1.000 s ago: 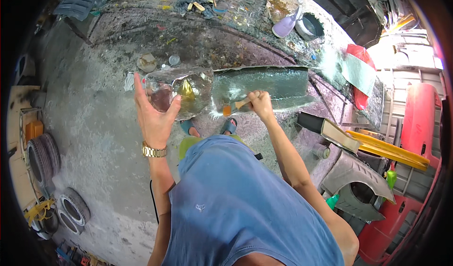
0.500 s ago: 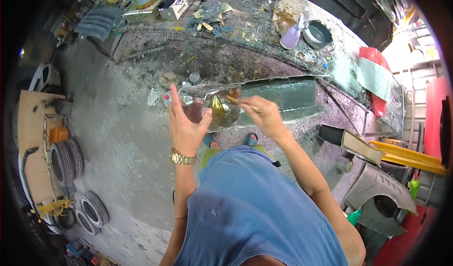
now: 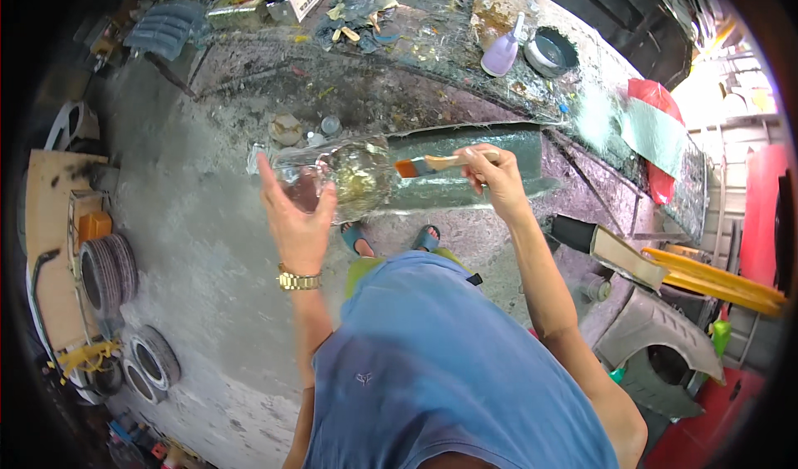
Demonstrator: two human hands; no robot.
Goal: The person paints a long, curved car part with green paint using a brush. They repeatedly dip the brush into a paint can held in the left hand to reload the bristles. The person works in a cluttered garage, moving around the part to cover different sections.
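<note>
My left hand grips a clear plastic container, with fingers along one side and the thumb on the other. It looks like a cut-off bottle and lies tilted, its wide end to the right; yellowish liquid shows inside. My right hand is closed round the pale handle of a flat paintbrush. The brush's orange-brown bristles point left, just outside the container's wide end. Behind the brush, a long, glossy grey-green panel stretches to the right.
A stained workbench runs along the far side, bearing a lilac squeeze bottle, a dark round tub and crumpled gloves. Tyres stand on the left. Car body parts and a yellow bar lie at right.
The paintbrush has come out of the container and moved right with my right hand. My left hand and the container have shifted left in the view.
</note>
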